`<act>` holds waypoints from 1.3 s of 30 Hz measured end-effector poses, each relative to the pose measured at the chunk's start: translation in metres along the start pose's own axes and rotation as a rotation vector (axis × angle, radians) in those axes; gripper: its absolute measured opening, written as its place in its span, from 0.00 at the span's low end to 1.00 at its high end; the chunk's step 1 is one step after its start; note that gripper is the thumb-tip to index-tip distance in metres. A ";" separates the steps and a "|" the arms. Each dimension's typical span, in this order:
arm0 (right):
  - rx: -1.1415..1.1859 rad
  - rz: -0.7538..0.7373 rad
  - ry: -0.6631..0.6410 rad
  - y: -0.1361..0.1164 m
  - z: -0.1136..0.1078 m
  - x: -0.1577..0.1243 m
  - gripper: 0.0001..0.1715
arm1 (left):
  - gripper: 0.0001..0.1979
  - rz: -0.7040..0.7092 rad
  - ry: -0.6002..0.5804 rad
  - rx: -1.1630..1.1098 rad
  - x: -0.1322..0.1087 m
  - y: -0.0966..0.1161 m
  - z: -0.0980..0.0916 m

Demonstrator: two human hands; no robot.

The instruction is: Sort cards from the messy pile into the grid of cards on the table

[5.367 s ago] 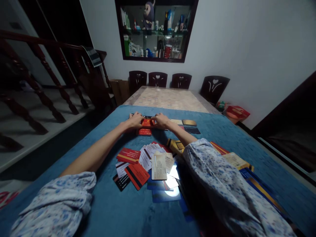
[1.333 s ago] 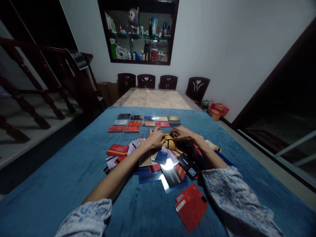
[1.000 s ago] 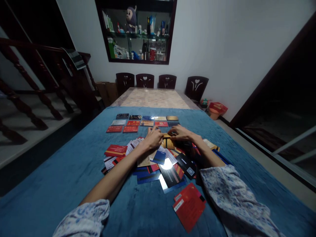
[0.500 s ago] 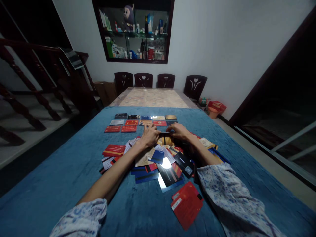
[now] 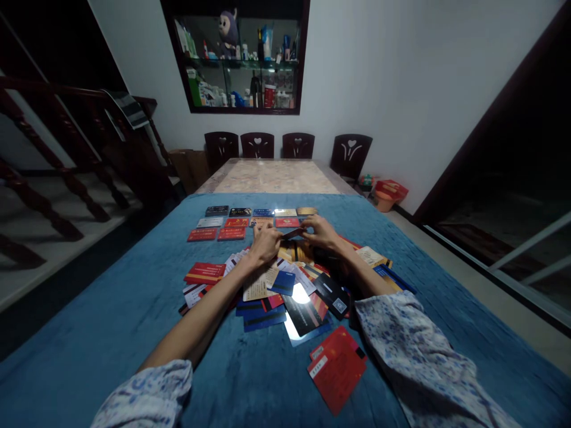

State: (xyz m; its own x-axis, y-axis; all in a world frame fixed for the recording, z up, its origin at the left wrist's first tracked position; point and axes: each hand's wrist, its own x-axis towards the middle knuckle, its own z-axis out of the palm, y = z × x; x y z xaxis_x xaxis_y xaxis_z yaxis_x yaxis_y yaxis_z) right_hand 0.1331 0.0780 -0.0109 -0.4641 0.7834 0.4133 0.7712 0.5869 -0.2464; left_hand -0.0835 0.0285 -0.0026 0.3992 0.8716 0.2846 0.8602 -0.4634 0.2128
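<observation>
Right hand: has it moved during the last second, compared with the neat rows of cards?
Yes. The right hand, holding a dark card, has moved away from the person, from the loose pile toward the rows of cards.

Four dark wooden chairs with heart cut-outs (image 5: 257,145) stand along the white wall behind a beige marble tabletop (image 5: 272,176). Above them, a dark-framed glass wall cabinet (image 5: 300,59) holds bottles and a purple plush toy (image 5: 227,27). A dark red wooden stair railing (image 5: 66,154) runs at left, and a red bag (image 5: 390,191) sits on the floor at right.
</observation>
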 end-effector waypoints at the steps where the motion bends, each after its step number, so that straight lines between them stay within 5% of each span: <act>1: 0.015 -0.006 0.010 0.000 0.001 0.000 0.10 | 0.14 -0.007 0.003 -0.009 0.000 0.000 0.000; 12: 0.125 -0.055 -0.011 -0.011 -0.002 -0.001 0.11 | 0.15 -0.024 0.045 -0.021 0.001 -0.002 0.000; 29: -0.092 -0.136 0.115 -0.021 -0.008 0.001 0.12 | 0.16 -0.116 0.281 -0.097 0.001 0.006 -0.005; 39: -0.185 -0.137 0.084 -0.031 -0.008 0.003 0.13 | 0.08 -0.057 0.278 -0.151 -0.001 0.009 -0.004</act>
State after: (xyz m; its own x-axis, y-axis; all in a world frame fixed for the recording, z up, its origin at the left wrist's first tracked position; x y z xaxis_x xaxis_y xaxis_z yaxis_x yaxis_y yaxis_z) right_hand 0.1113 0.0607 0.0053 -0.5378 0.6751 0.5050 0.7741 0.6327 -0.0214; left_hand -0.0772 0.0226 0.0027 0.2315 0.8293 0.5086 0.8135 -0.4518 0.3663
